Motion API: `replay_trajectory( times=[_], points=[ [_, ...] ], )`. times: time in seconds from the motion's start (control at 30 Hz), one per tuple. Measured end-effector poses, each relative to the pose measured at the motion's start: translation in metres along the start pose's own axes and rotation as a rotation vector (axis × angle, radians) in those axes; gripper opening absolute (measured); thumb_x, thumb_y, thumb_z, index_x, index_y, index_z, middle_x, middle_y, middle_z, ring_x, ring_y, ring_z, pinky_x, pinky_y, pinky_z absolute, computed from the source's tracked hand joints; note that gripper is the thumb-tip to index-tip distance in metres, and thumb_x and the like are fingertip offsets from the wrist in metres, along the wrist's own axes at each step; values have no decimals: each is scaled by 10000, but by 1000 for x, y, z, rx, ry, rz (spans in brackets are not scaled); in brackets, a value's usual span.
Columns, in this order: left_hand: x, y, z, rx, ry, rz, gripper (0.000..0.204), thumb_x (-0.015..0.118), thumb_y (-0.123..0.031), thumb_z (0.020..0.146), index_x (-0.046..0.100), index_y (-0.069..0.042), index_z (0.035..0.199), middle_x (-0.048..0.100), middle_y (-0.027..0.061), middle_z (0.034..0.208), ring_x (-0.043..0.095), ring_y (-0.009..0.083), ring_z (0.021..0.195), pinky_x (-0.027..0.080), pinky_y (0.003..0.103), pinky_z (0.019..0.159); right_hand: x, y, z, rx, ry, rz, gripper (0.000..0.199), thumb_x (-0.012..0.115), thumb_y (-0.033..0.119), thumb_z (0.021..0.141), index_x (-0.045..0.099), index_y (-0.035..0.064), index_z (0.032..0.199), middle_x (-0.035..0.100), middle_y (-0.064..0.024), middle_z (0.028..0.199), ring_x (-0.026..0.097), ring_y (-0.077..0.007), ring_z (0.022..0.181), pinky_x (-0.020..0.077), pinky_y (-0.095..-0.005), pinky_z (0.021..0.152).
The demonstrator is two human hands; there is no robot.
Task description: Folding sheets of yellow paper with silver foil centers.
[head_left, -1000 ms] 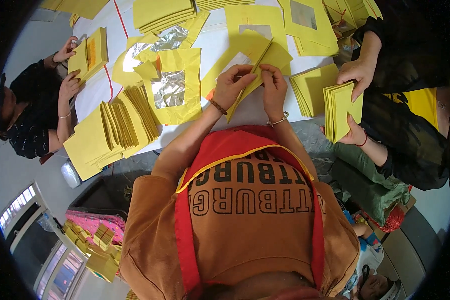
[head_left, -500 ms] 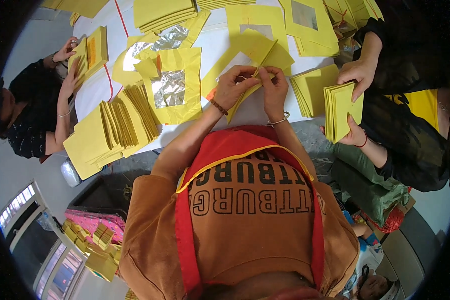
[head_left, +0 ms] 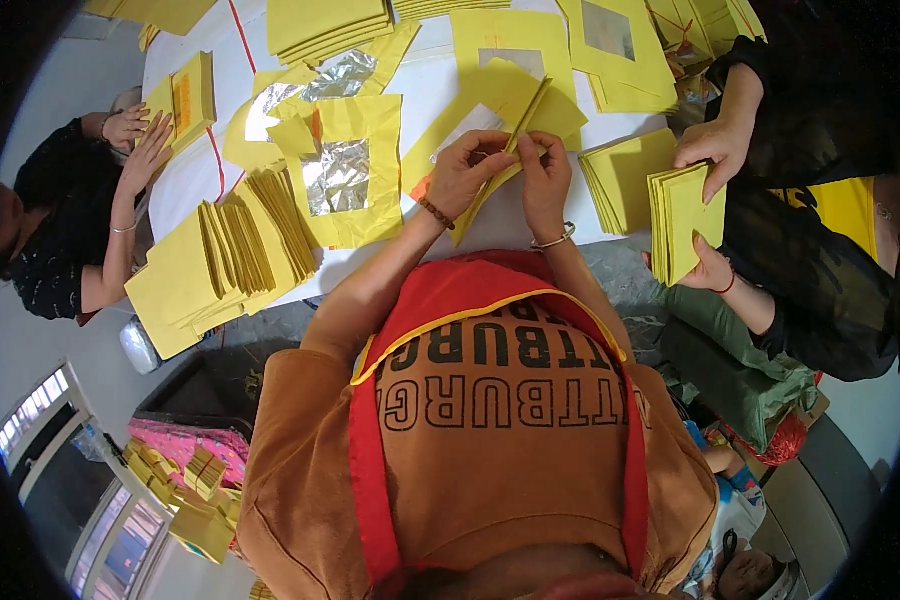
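1. Pinching a folded yellow paper sheet [head_left: 505,150] between both hands, just above the near edge of the white table [head_left: 440,85].
2. Closing the left hand [head_left: 467,172] on the sheet's lower left side, fingers curled narrow around the fold with the thumb pressing on top.
3. Gripping with the right hand [head_left: 543,175] just beside it on the right, fingertips tight against the same fold, the two hands almost touching.
4. Judging the sheet as very light, thin and soft: bending under its own weight, creasing readily, probably tearing if pulled hard.
5. Taking hold best along the folded edge, where the doubled layers look stiffer; keeping the pinch gentle and close to the crease so the loose far end, sticking up toward the far side, is not flopping.
6. Lying flat to the left: a yellow sheet with a foil square [head_left: 342,175], likely crinkly and easily scuffed.
7. Fanning out further left and nearer: a stack of folded yellow sheets [head_left: 255,235].
8. Working at the right edge: another person's hands holding a yellow bundle [head_left: 685,215].
9. Pressing at the far left: a third person's hands on a small yellow pile [head_left: 185,95].
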State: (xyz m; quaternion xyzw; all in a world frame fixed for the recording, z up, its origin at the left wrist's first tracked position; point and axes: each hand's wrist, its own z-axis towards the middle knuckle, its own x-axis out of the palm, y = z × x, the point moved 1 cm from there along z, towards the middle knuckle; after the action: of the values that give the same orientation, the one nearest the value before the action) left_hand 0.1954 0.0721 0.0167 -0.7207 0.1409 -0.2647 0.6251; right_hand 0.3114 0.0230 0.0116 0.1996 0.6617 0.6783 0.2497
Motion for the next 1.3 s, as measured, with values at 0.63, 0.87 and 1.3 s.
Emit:
replay_trajectory(
  times=[0.63, 0.87, 1.3],
  points=[
    [1, 8, 2, 43, -178, 186, 194, 551, -152, 813, 569, 21, 898, 585, 21, 729, 508, 54, 673, 419, 205, 612, -2, 5, -4, 65, 16, 45, 134, 573, 118, 785, 536, 8, 853, 407, 50, 568, 327, -29, 498, 258, -189, 427],
    [6, 2, -1, 40, -233, 241, 175, 554, -152, 806, 583, 15, 852, 587, 29, 685, 509, 54, 637, 423, 217, 580, -4, 5, -6, 50, -25, 20, 60, 524, 78, 799, 495, 38, 833, 450, 14, 753, 382, -30, 643, 301, -171, 518],
    [7, -1, 1, -54, -181, 203, 195, 549, -142, 811, 571, 25, 910, 591, 31, 819, 519, 72, 742, 423, 211, 673, -4, 0, 1, -205, 32, -284, 142, 529, 73, 772, 585, 34, 896, 515, -118, 807, 518, -233, 744, 403, -290, 649]
  ],
)
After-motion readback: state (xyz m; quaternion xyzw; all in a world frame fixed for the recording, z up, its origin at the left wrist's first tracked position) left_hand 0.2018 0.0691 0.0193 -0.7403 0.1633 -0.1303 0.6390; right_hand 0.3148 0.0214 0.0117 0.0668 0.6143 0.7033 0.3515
